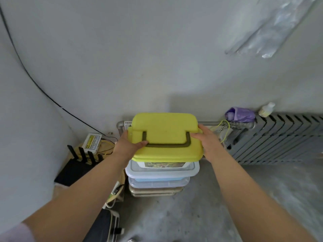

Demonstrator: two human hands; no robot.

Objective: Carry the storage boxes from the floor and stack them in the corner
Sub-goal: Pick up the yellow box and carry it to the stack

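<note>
**A:** Where is the yellow box point(166, 130)?

**B:** Left of the radiator point(279, 138), on top of the stack point(160, 180) that stands on the floor point(201, 217) against the wall point(139, 67). Its base meets the top clear box. I cannot tell whether its full weight is down.

**A:** And the hands?

**B:** Both are on it. The left grip point(130, 144) is clamped on the end farther from the radiator. Its thumb lies across the lid with the tip at the dark handle point(166, 145), and its fingers wrap the edge out of sight. The right grip point(207, 138) is clamped on the end nearer the radiator. Its thumb is on the lid by the handle's other corner, and its fingers go down the side, hidden.

**A:** How does the box sit?

**B:** Roughly level, with the lid on and the handle folded flat. A printed label shows on the near face under the lid's rim.

**A:** What makes up the stack?

**B:** A clear box with a pale lid is on top, and below it is one showing blue inside. Beige ones sit at the bottom on the floor.

**A:** What else is around?

**B:** A purple bag point(240, 114) and a small bottle point(266, 110) sit on the radiator's near-left end. A grey pipe point(120, 126) runs from the radiator along the wall behind the box, then bends down. Beyond the stack, away from the radiator, is a black router point(76, 166) with four aerials. A white unit point(91, 143) with a yellow label and loose cables lies behind it.
</note>
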